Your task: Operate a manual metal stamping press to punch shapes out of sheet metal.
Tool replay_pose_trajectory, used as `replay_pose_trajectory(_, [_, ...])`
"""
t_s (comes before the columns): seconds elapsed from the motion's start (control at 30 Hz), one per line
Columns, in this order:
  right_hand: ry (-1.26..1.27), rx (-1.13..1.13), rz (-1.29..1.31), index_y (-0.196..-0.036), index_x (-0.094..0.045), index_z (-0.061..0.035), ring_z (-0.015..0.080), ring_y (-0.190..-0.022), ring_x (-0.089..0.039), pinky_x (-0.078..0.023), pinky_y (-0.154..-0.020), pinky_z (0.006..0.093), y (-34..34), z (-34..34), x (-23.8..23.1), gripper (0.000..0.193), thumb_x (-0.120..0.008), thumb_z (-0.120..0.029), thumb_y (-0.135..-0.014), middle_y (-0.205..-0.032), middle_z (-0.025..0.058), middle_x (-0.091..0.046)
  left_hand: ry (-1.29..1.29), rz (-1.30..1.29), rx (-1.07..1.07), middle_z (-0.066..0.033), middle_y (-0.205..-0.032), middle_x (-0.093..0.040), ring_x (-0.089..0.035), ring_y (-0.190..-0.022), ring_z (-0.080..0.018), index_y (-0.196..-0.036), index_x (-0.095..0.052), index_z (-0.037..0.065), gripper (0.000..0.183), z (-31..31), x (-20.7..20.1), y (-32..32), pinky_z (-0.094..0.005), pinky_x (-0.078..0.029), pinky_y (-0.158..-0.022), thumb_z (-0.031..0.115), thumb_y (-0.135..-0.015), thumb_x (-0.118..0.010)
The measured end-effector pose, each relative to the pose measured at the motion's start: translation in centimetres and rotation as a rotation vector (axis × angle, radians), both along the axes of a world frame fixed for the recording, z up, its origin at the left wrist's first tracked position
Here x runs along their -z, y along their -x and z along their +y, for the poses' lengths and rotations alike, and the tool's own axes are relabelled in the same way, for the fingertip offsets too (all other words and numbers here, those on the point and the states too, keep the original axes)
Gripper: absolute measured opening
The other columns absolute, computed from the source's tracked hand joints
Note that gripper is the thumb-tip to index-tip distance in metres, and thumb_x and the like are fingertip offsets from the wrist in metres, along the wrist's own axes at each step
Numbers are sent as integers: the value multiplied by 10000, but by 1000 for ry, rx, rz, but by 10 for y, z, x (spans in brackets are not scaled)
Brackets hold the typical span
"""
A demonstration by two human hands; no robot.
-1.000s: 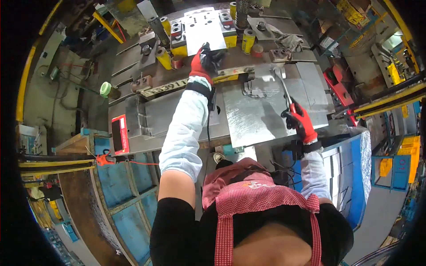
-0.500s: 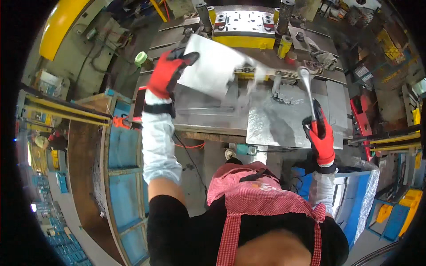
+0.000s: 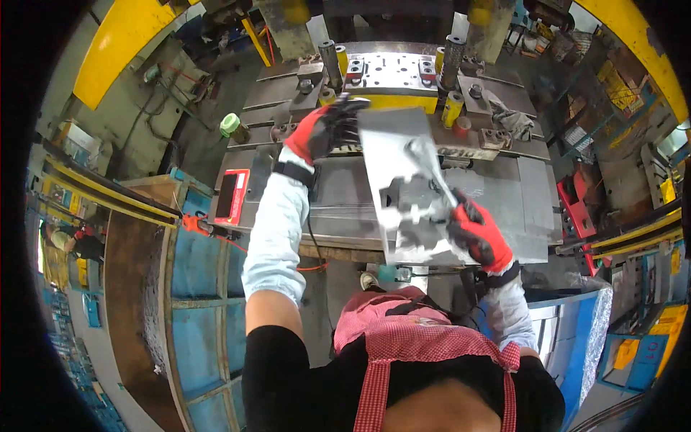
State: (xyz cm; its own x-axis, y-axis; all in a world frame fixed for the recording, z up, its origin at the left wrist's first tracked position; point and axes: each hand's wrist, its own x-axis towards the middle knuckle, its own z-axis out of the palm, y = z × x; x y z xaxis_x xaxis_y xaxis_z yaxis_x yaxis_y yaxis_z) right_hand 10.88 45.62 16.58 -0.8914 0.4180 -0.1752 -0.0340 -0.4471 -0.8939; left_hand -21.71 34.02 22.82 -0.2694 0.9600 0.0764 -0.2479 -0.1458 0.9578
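My left hand (image 3: 332, 131), in a red and black glove, is at the upper left edge of a cut-out metal sheet (image 3: 392, 137). Its fingers are stretched out and apart; whether they touch the edge is unclear. Blurred by motion, the sheet stands tilted over the table, with irregular openings in its lower part. My right hand (image 3: 479, 234), gloved alike, is closed round a rod-shaped metal tool with a round head (image 3: 430, 167). The tool's head lies over the sheet's face; contact is hard to judge.
Behind the table (image 3: 345, 183) sits a press die (image 3: 392, 72) with upright posts and yellow blocks. Flat metal sheets (image 3: 529, 245) lie at the right. A red-framed panel (image 3: 232, 196) and a green-capped bottle (image 3: 232, 126) are at the left. A blue-framed bin (image 3: 194, 266) stands nearby.
The metal sheet has swung right and turned more upright. My left hand has moved right, its fingers now spread. My right hand has come left with the tool, bringing its head over the sheet.
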Motion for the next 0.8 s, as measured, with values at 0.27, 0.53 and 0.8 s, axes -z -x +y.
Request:
replay_pose_trajectory(0.27, [-1234, 106, 466, -1040, -560, -76, 73, -767, -551, -433, -667, 206, 131, 119, -3, 224, -531, -136, -827, -877, 12, -595, 133, -674, 276, -179, -949, -611, -615, -793, -259, -1198, -444, 9, 550, 4, 116, -23, -406, -503, -681, 455, -893, -342])
replay_pose_trajectory(0.53, [-206, -37, 22, -930, -589, -63, 60, -636, -510, -401, -562, 200, 186, 130, 3, 201, -626, -163, -760, -747, -30, -569, -238, -690, -109, -199, -916, -614, -629, -751, -270, -1095, -485, -83, 466, 76, 121, -46, -365, -519, -729, 316, -914, -327])
replay_pose_trajectory(0.8, [-373, 356, 26, -1274, -401, -77, 40, -626, -421, -379, -519, 206, 62, 68, 25, 496, -583, -147, -818, -823, -36, -473, -228, -817, -207, -240, -915, -599, -607, -808, -344, -1064, -492, -104, 502, 77, 119, -48, -433, -487, -789, 321, -895, -287])
